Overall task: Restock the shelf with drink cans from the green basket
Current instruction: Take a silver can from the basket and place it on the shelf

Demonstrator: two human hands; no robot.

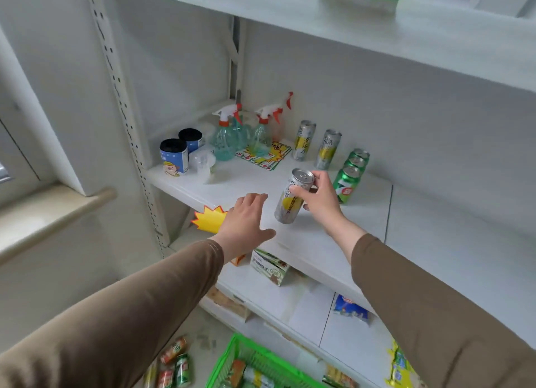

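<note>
**Silver-and-yellow can held over the middle shelf**

Shelving comes first: the white metal shelf unit [362, 54] fills the view, and its middle white shelf board [246, 184] carries the stock. Low down, the green plastic wire basket [232, 358] sits on the floor with more cans inside, and a few loose red-and-green cans [174, 364] lie on the floor just left of it.

The left hand [246, 222] reaches over the board's front edge, fingers straight and spread, palm down, holding nothing; whether it touches the board I cannot tell. The right hand [319, 196] grips a tall silver drink can with a yellow circle [293, 197], thumb and fingers curled round its upper half; the can tilts, top away from the person, above the board's front part.

Behind it two matching silver-and-yellow cans [316, 144] stand upright near the back wall, and a row of green drink cans [349, 176] stands just right of the held can. Clear teal spray bottles with white triggers [232, 135] and two blue-labelled rolls of black bags [179, 152] stand to the left.
</note>
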